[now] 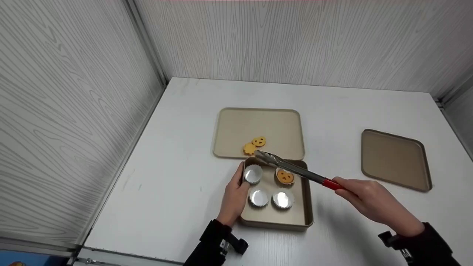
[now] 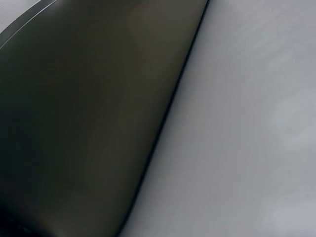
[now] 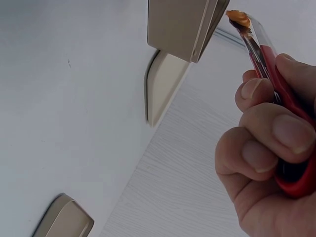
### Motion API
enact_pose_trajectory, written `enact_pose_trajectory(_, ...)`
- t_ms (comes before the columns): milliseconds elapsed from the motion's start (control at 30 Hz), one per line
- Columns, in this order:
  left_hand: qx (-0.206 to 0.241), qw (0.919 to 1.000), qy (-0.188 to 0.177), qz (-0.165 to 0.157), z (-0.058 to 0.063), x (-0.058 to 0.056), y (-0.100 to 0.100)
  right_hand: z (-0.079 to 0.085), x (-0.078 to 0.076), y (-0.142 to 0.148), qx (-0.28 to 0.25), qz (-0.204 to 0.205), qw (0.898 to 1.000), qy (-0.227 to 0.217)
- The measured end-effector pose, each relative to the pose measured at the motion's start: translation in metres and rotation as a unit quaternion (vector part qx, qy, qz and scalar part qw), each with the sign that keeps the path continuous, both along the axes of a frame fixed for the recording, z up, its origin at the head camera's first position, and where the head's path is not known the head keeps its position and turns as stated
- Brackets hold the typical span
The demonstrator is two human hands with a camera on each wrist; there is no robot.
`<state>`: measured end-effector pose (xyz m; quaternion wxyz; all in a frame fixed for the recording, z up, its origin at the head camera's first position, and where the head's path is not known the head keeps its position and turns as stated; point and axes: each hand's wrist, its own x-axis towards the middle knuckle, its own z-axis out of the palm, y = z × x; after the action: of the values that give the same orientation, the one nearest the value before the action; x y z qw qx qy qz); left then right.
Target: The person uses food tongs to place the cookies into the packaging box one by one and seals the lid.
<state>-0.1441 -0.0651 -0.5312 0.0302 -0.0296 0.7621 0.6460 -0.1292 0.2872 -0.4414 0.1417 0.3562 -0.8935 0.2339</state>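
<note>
My left hand [image 1: 232, 199] grips the left wall of a square gold baking tin [image 1: 272, 220], thumb over the rim. Inside are three bare silver foil cups [image 1: 258, 198] and a fourth cup holding a round yellow cookie [image 1: 285, 176] with cut-out holes. From the right, my right hand [image 1: 373, 201] holds metal tongs [image 1: 303, 171] by their red grips, tips over the tin's far rim. In the right wrist view, an orange-brown cookie [image 3: 239, 18] sits between the tong tips. The left wrist view shows only the tin's dark outer wall [image 2: 98, 98] beside the white table.
Behind the tin lies a shallow gold tray [image 1: 273, 125] with two yellow cookies, one flower-shaped [image 1: 249, 148] and one round [image 1: 259, 141]. Another gold tray [image 1: 395, 159] lies at the right. White wood-grain panels [image 1: 288, 40] wall the table [image 1: 162, 177] behind and at the sides.
</note>
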Motion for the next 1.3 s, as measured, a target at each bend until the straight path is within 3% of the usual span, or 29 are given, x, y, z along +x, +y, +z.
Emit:
enact_pose_trajectory(500,0.005,1.0000,0.000,-0.007,0.003,0.001,0.000,-0.009,0.004,-0.012,0.043,0.011,0.999,0.012)
enact_pose_trajectory(733,-0.002,1.0000,-0.006,0.001,0.003,0.001,0.000,-0.015,0.004,-0.015,0.048,0.029,0.994,0.089)
enact_pose_trajectory(1033,-0.006,1.0000,-0.001,-0.003,0.002,0.002,-0.001,-0.021,0.002,-0.020,0.085,0.018,0.979,0.183)
enact_pose_trajectory(1300,-0.005,1.0000,0.004,-0.006,0.002,0.001,-0.001,-0.020,0.003,-0.021,0.111,0.006,0.973,0.203)
